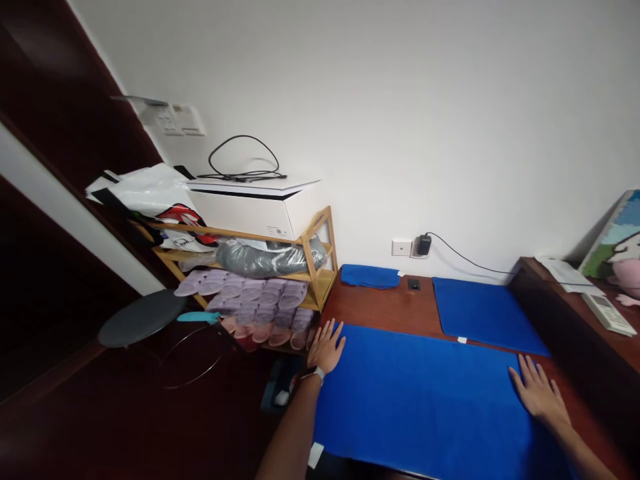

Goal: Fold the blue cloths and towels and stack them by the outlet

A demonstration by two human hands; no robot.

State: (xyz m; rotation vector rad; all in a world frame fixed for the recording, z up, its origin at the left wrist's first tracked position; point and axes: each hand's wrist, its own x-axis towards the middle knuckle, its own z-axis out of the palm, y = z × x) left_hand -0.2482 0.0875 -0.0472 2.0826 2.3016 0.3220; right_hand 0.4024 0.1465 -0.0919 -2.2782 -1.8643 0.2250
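Hands flat on large blue cloth (425, 400), spread over dark wooden tabletop (380, 310) and covering most of near side. Left hand (327, 347) at cloth's far-left corner, fingers spread and extended, palm down, pressing the fabric; nothing pinched or held. Watch with pale strap (314, 375) on left wrist. Right hand (537, 390) at cloth's right edge, fingers likewise open and laid flat, gripping nothing. Hands well apart, one at each side of the cloth. Small white tag (315, 455) hanging at near-left corner of the cloth, over table edge.

Second blue cloth (485, 313) lying flat behind, toward the wall, just beside the large one; white tag (462, 340) at its near edge. Folded blue cloth (370, 276) at far-left of the table, against the wall. Small dark square object (413, 285) between folded and second cloths.

Wall socket with black charger (424, 244), cable (470, 261) trailing right. Bamboo rack (320, 267) left of table: white box (253, 203) with coiled black cable (245, 163) on top, grey bundle (265, 257) on middle shelf, rows of pale purple slippers (250, 300) below. Round dark stool (143, 317) left of rack. Remote control (607, 313) and papers (567, 272) on dark ledge at right.
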